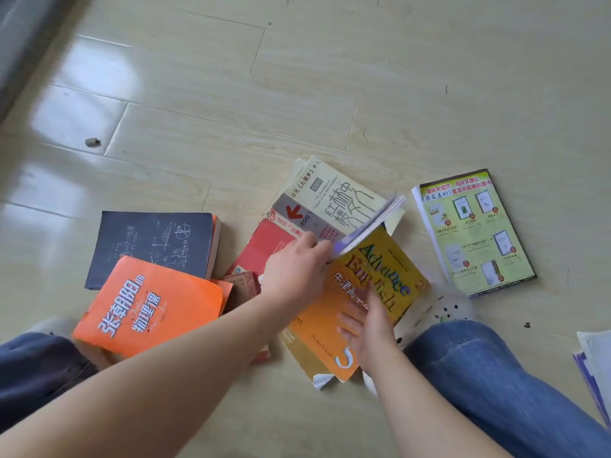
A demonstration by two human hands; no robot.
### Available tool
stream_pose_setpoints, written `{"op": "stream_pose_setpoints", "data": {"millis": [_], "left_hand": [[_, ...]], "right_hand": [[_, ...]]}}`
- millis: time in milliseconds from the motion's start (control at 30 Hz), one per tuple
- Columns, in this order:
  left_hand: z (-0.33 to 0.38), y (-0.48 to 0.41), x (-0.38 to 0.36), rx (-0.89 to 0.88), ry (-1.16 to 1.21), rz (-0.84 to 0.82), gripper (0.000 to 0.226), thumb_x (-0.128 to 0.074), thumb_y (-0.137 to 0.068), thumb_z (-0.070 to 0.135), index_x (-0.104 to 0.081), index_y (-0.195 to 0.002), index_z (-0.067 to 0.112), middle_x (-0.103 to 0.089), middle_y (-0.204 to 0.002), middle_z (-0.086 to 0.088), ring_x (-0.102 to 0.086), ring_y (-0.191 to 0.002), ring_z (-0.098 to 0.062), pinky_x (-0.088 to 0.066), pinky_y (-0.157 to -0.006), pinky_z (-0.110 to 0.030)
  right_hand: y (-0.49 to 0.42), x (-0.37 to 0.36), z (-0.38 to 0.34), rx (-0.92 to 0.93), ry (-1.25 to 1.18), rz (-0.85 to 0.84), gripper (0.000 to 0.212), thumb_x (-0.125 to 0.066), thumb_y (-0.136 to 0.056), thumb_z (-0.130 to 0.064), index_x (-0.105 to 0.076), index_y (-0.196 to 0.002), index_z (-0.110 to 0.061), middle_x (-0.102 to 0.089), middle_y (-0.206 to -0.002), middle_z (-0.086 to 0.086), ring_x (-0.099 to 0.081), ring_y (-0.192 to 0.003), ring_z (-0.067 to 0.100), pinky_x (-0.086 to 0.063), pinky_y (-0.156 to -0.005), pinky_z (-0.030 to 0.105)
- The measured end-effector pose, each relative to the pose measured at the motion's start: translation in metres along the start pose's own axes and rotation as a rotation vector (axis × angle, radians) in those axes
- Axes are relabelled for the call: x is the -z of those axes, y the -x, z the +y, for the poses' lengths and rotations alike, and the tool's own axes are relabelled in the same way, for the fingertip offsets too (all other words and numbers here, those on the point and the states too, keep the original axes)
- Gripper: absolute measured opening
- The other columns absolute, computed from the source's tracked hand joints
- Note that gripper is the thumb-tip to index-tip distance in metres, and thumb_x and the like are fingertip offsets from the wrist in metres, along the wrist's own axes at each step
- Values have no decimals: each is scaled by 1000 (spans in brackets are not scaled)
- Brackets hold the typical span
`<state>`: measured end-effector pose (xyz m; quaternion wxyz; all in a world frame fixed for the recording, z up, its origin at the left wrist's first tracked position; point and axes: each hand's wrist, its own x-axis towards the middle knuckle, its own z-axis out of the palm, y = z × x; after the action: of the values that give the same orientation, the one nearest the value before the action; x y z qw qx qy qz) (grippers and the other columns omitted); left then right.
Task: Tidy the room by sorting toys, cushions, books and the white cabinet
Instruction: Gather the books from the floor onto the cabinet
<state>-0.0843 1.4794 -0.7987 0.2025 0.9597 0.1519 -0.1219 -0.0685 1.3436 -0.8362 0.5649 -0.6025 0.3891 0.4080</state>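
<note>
Several books lie scattered on the pale wood floor [297,94]. My left hand [297,269] grips the edge of a thin purple-edged booklet [370,223], lifted at a tilt over the yellow-orange English textbook [393,276]. On that textbook's cover, my right hand [367,325] rests flat with straight fingers. A cream book with large Chinese characters [334,196] lies behind, on top of a red book [261,249]. To the left sit an orange book [148,305] and a dark blackboard-cover book [152,242]. A green-covered book [476,229] lies apart at the right.
My knees in blue jeans [496,375] frame the pile, with a white perforated shoe [453,309] by the textbook. A small brown-red book [241,285] is wedged under the pile. Loose papers [595,365] lie at the right edge. A small bit of debris [93,142] sits far left.
</note>
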Motion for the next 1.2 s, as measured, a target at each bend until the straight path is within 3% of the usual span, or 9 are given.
{"op": "stream_pose_setpoints", "data": {"millis": [100, 167, 233, 367, 500, 733, 833, 1033, 1200], "left_hand": [[20, 10, -21, -86, 136, -496, 34, -51, -92, 43, -53, -117, 21, -57, -116, 1, -55, -107, -22, -45, -82, -31], [18, 9, -35, 53, 277, -689, 44, -49, -90, 54, -54, -124, 25, -57, -124, 3, -52, -114, -20, -42, -94, -32], [6, 5, -49, 170, 290, -593, 47, -47, -93, 46, -46, -134, 23, -46, -138, -2, -44, -125, -22, -40, -100, -35], [-14, -8, -72, 432, 317, -467, 73, -54, -92, 34, -12, -149, 19, -18, -155, -3, -28, -138, -26, -35, -107, -45], [-18, -14, -93, 667, 617, -543, 75, -60, -89, 25, -15, -147, 17, -43, -139, -6, -51, -117, -27, -48, -94, -40], [-18, -15, -86, 564, 655, -515, 23, -63, -88, 27, -57, -107, 15, -67, -110, -7, -65, -94, -23, -54, -83, -36], [-12, -9, -61, 483, 640, -454, 22, -61, -90, 27, -57, -110, 18, -66, -110, -3, -64, -97, -22, -54, -83, -35], [-15, 21, 5, 394, 687, -306, 28, -64, -88, 29, -55, -113, 21, -64, -114, 2, -64, -98, -17, -55, -83, -32], [-17, 64, 74, 320, 730, -72, 29, -65, -87, 23, -60, -114, 13, -66, -106, 3, -65, -92, -20, -56, -79, -34]], "right_hand": [[4, 4, 0, 139, -171, 171, 36, -39, -94, -41, -63, -89, -16, -72, -88, 5, -66, -76, 20, -53, -67, 29], [1, 15, 5, 165, -46, 346, 40, -37, -90, -47, -61, -86, -16, -69, -101, 13, -63, -83, 28, -53, -78, 38], [1, 29, 11, 87, 147, 453, 43, -39, -95, -44, -59, -105, -8, -63, -108, 16, -56, -89, 31, -48, -81, 41], [-12, 42, 16, -50, 308, 348, 30, -49, -95, -19, -56, -114, 4, -59, -107, 21, -55, -98, 41, -48, -90, 46], [-28, 40, 20, -125, 320, 244, 9, -49, -95, -20, -52, -99, -13, -58, -102, 8, -55, -91, 24, -45, -80, 35], [-23, 36, 14, -79, 350, 217, 8, -46, -96, -14, -51, -90, -13, -56, -91, 7, -53, -90, 25, -47, -90, 39], [-13, 29, 12, -8, 359, 217, 17, -44, -93, -5, -53, -80, -13, -51, -77, 4, -48, -82, 25, -45, -91, 42], [23, 10, 8, 117, 330, 160, 22, -43, -93, -8, -52, -110, 2, -42, -71, 3, -43, -80, 23, -41, -79, 37], [71, -14, -5, 239, 314, 124, 18, -44, -94, -21, -56, -103, -12, -61, -88, 8, -53, -72, 23, -43, -66, 29]]}}
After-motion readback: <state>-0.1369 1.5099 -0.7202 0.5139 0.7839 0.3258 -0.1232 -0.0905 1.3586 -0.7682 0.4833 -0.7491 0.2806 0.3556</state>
